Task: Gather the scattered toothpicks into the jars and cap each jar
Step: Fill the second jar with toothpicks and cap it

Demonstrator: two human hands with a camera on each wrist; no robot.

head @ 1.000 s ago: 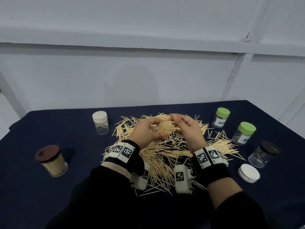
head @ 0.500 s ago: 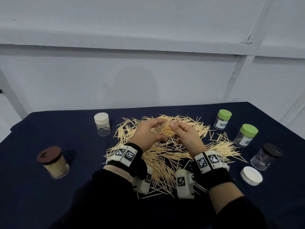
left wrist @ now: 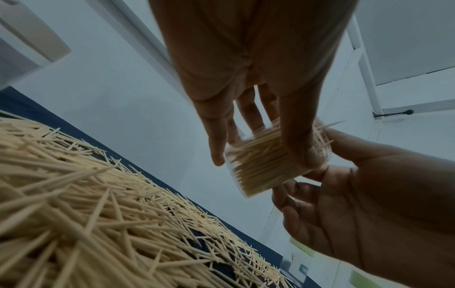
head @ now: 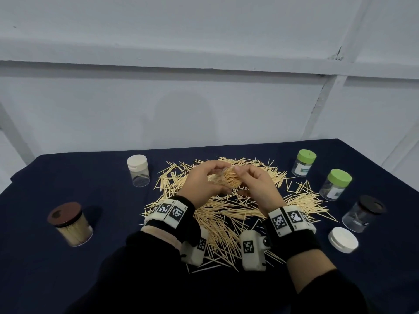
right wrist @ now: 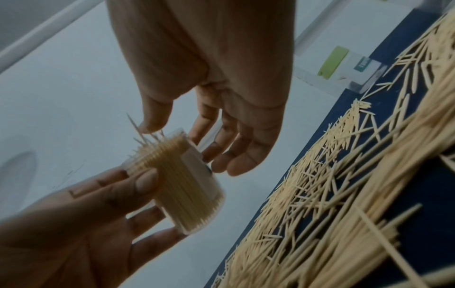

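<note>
Right wrist view: left hand (right wrist: 81, 218) fingers and thumb curl round a small clear plastic jar packed with toothpicks (right wrist: 187, 187), uncapped, tilted, held in the air above the pile. Right hand (right wrist: 216, 81) fingers loosely spread at the jar's open end, thumb tip touching a few protruding picks; whether it pinches any, cannot tell. Below both hands, loose pale wooden toothpicks (head: 226, 214) lie scattered on a dark navy tablecloth (head: 68, 177). Around the pile: white-capped clear jar (head: 137, 170), brown-lidded full jar (head: 70, 223), two green-lidded jars (head: 335, 184), black-lidded jar (head: 362, 214), loose white cap (head: 342, 240).
</note>
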